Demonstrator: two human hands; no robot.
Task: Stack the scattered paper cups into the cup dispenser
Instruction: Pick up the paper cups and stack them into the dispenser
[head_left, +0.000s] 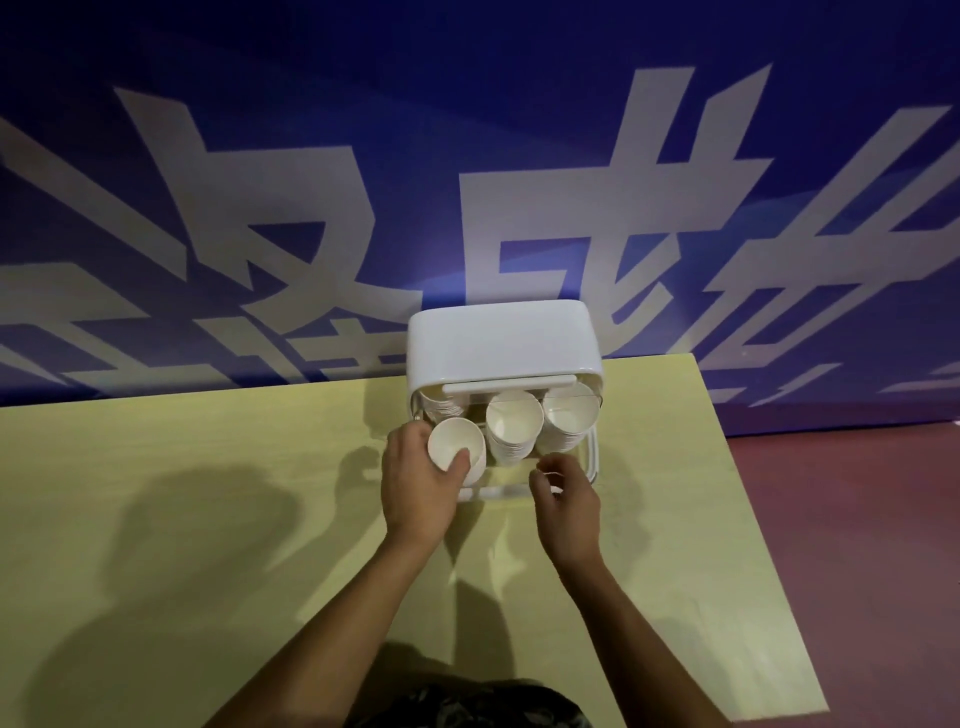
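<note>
- Head view: white cup dispenser (498, 338) stood at the far edge of the yellow surface (208, 493), against a blue wall (467, 130) with large pale characters.
- Drawer pulled out toward the person, holding stacks of paper cups (514, 423) side by side.
- Left hand (421, 486) wrapped around one paper cup (456, 451) at the drawer's front left corner, thumb on its rim.
- Right hand (566, 491) loosely curled at the drawer's front right edge; contact with the rim unclear.

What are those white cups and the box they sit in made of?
The cups look like matte white paper, their thin rolled rims stacked in ridges. The dispenser looks like glossy moulded white plastic, with rounded corners and a soft sheen; its front tray seems clear plastic.
</note>
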